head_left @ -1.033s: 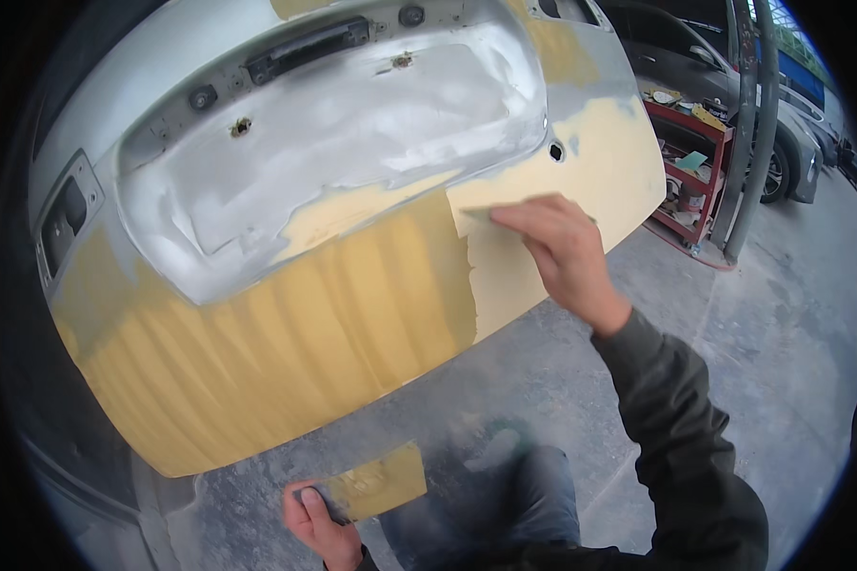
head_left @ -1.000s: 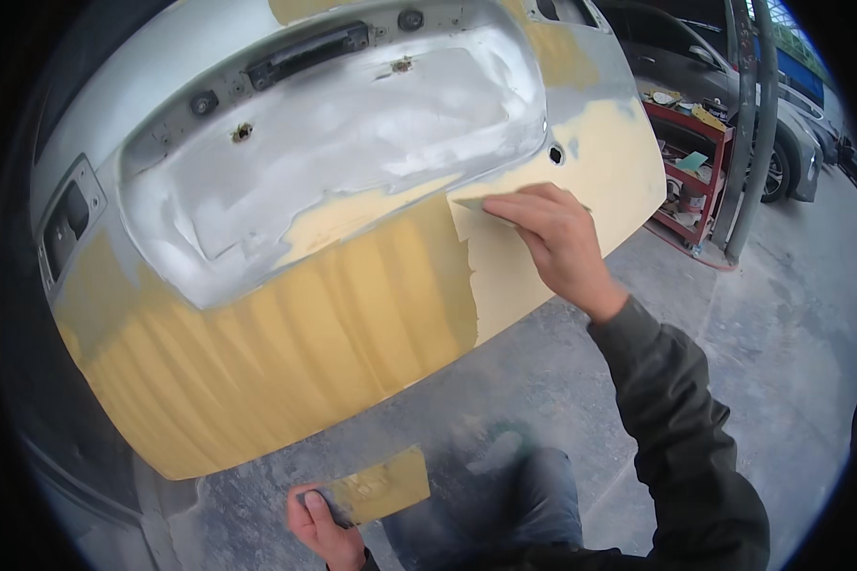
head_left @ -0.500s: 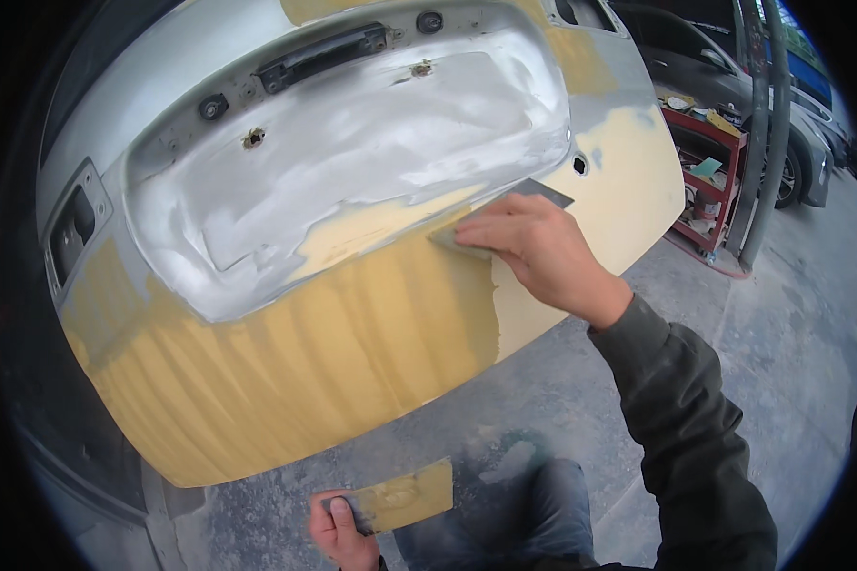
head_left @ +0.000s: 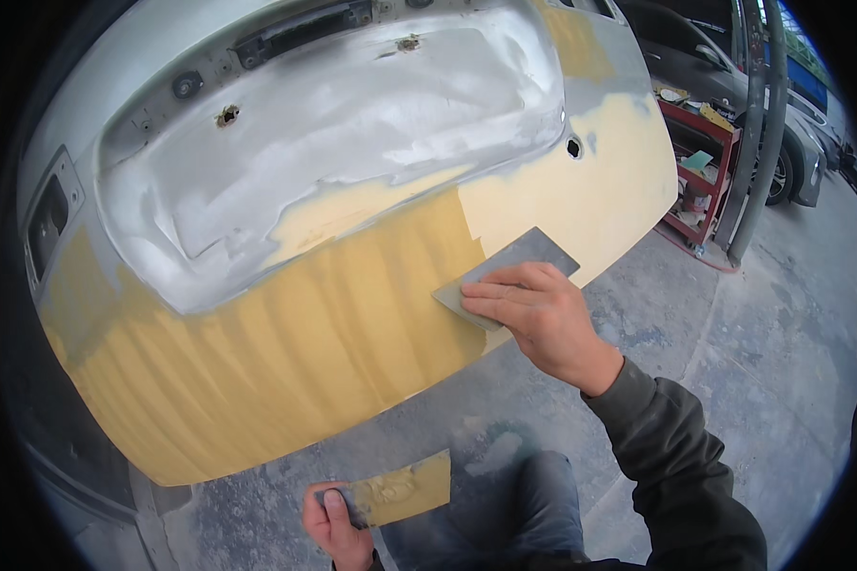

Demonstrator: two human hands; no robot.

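A car tailgate (head_left: 352, 205) fills the upper left, its recessed middle bare grey and white. Darker, streaked yellow body filler (head_left: 286, 343) covers its lower left, while the lower right is a paler, smooth cream. My right hand (head_left: 548, 319) is closed on a flat grey filler spreader (head_left: 533, 255), whose edge lies against the panel at the border of the two shades. Low in the view, my left hand (head_left: 338, 528) grips a second flat plate (head_left: 405, 490) by its dark end; a lump of yellow filler lies on top of it.
At the right stands a red tool cart (head_left: 700, 176) with assorted items on its shelves, beside upright grey poles (head_left: 764, 143). Behind these is a dark grey car (head_left: 686, 62). The grey concrete floor (head_left: 638, 457) is dusty. The tailgate has a small round hole in its right part.
My right hand has drawn the spreader down the panel, from the recess edge toward the lower edge. The darker filler's right border now shows higher up. The view has shifted slightly.
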